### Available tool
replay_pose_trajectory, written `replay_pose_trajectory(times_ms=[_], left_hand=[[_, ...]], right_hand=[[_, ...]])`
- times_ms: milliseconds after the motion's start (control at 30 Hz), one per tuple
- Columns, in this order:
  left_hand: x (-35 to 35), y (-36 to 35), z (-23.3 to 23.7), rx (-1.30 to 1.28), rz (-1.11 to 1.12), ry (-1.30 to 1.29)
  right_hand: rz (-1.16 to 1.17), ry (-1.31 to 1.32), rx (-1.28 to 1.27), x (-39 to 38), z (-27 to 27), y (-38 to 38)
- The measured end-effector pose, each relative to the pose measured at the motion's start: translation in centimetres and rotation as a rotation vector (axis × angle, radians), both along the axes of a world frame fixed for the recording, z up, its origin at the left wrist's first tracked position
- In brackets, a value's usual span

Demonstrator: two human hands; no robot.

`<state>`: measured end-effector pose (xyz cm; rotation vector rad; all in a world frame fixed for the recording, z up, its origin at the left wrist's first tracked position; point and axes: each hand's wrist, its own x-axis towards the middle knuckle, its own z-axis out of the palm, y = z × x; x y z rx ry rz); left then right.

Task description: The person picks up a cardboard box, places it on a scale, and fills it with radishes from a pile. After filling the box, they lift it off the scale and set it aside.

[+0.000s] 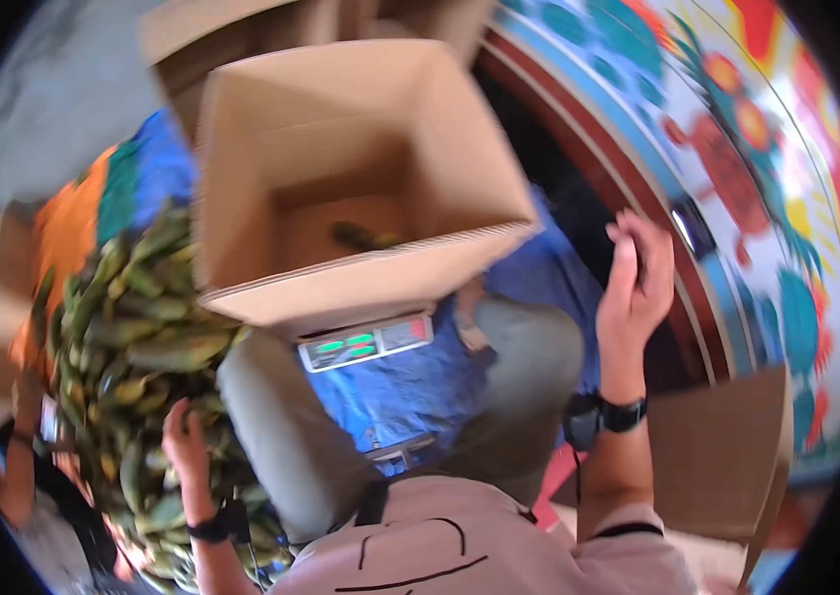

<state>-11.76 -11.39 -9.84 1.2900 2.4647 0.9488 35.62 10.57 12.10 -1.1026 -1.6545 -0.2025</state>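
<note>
My left hand (pixel 185 443) is over the edge of a large heap of green and yellowish cucumbers (pixel 137 347). Its fingers are loosely bent and apart, with nothing seen in them. On the other side, my right hand (pixel 641 273) is raised in the air to the right of a cardboard box (pixel 291 288), fingers half curled, thumb apart, and no object in it. The box stands upright with its top open, and a dark green cucumber (pixel 356 236) lies on its floor. Under the box's near side shows a scale (pixel 367 343) with lit green digits.
A blue tarp (pixel 410 397) covers the ground between my knees. More cardboard boxes (pixel 241 35) stand behind the open one, and another (pixel 718 446) is at my right. A painted wall (pixel 737 169) rises on the right. At the far left is another person's arm (pixel 18 476).
</note>
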Motion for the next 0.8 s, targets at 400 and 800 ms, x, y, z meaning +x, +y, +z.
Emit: replay_pose_trajectory(times_ms=[400,800], left_hand=[[5.2,7.3,9.0,0.501,-0.201,-0.081],[10.9,10.4,11.1,0.580,-0.413,0.026]], right_hand=[[-0.719,-0.305,0.165,4.6,10.1,-13.1],[-0.994,-0.105,-1.042,19.3,-5.9,-20.1]])
